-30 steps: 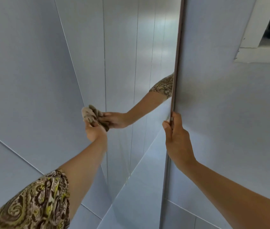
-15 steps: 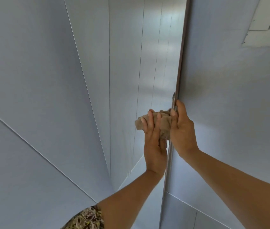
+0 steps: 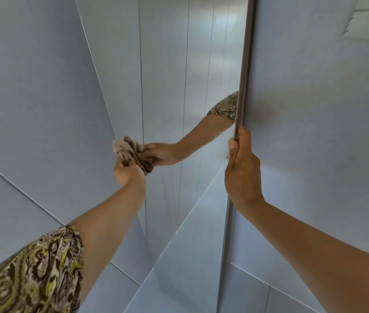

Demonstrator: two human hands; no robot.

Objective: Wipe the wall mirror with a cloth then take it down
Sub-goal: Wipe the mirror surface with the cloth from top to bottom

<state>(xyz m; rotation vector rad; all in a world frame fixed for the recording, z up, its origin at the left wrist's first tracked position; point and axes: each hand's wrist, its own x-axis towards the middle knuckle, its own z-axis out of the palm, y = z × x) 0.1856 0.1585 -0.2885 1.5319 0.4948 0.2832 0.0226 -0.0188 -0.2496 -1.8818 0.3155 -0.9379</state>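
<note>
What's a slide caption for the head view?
Left hand wipes wall mirror with cloth; right hand grips its frame edge.

Crumpled beige cloth against upright brown-framed mirror

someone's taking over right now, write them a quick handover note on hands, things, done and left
Left hand: closed on the bunched tan cloth, pressing it to the mirror glass, left of centre.
Right hand: gripping the mirror's brown frame edge on its right side, steadying it.
Mirror: on the wall, not taken down.
Done: wiping is under way; how much of the glass is covered cannot be told.
Left: finish wiping, then lift the mirror off the wall.
</note>
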